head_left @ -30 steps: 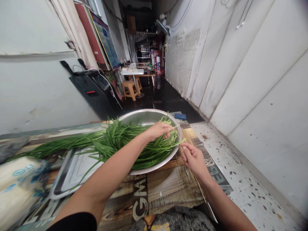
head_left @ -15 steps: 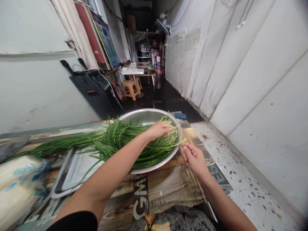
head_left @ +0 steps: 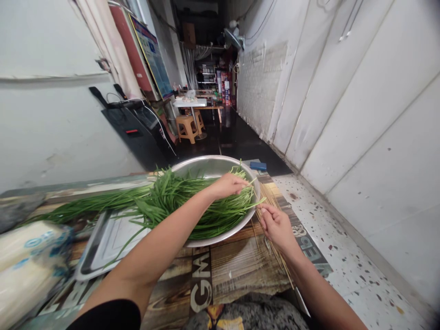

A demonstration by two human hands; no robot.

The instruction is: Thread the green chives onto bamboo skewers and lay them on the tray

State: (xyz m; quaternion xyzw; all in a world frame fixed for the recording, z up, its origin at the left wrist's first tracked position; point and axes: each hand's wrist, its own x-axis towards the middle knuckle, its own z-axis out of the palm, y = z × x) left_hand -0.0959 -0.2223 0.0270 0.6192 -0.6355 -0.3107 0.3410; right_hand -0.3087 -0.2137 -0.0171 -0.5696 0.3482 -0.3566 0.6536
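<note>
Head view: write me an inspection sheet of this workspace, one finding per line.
Surface: wood-print tabletop with printed lettering.
Job's things: green stalks heaped in a metal bowl, some reaching past its left side; thin sticks lie right of it.
Clutter: pale tray, plastic-wrapped bag, small blue object.
Hands: left hand pinches at pale stalk ends over the bowl; right hand has curled fingers just outside the rim, its grip too small to read.
Cables: white cable across a black machine.
Surroundings: white table, stools, wall fan.
</note>
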